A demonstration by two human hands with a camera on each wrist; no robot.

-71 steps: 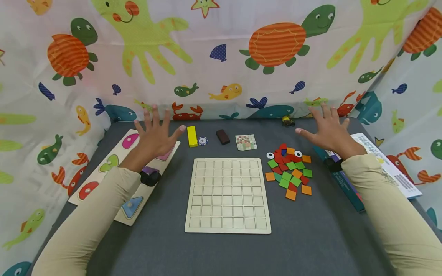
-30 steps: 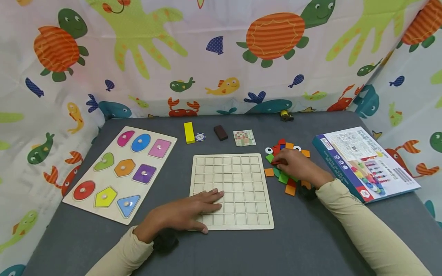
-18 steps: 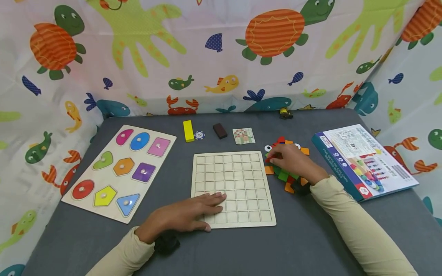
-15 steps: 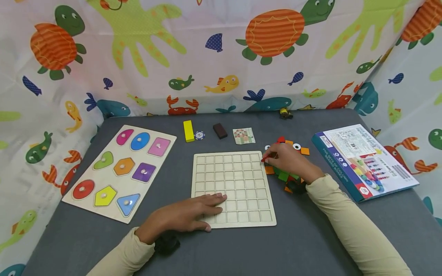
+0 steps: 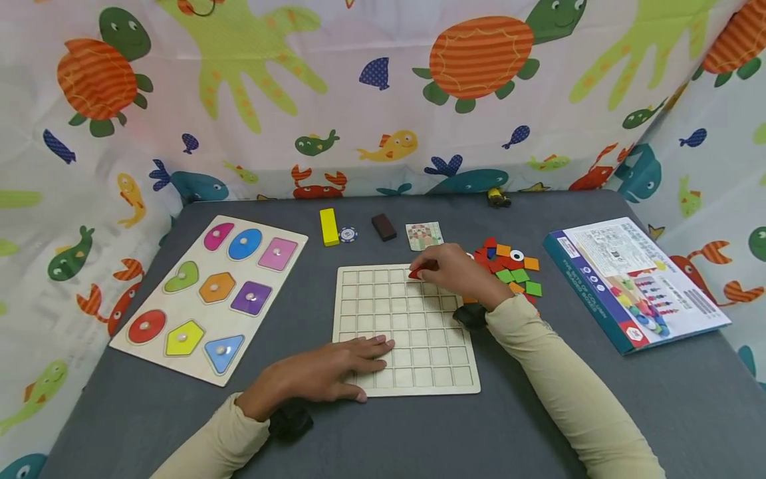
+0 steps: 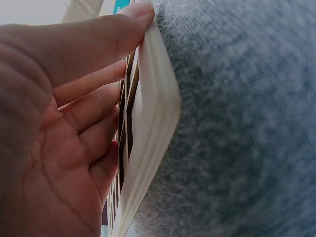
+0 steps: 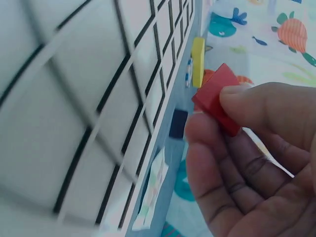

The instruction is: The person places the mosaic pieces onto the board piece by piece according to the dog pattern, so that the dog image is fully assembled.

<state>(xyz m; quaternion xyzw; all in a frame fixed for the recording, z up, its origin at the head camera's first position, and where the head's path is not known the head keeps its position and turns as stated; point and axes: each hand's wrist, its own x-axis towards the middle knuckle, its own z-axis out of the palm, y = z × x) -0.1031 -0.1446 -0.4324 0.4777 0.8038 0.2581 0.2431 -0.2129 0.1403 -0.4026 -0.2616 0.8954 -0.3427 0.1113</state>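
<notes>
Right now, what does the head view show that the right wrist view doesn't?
Only the head view shows the left hand resting flat on the grid board's near left corner, the shape puzzle, the tile pile and the box. Only the right wrist view shows the fingers pinching the red tile close up. Both show the right hand, board and yellow block.

Bare grid board (image 5: 407,346) between left hand (image 5: 317,372) and right hand (image 5: 455,273).
</notes>
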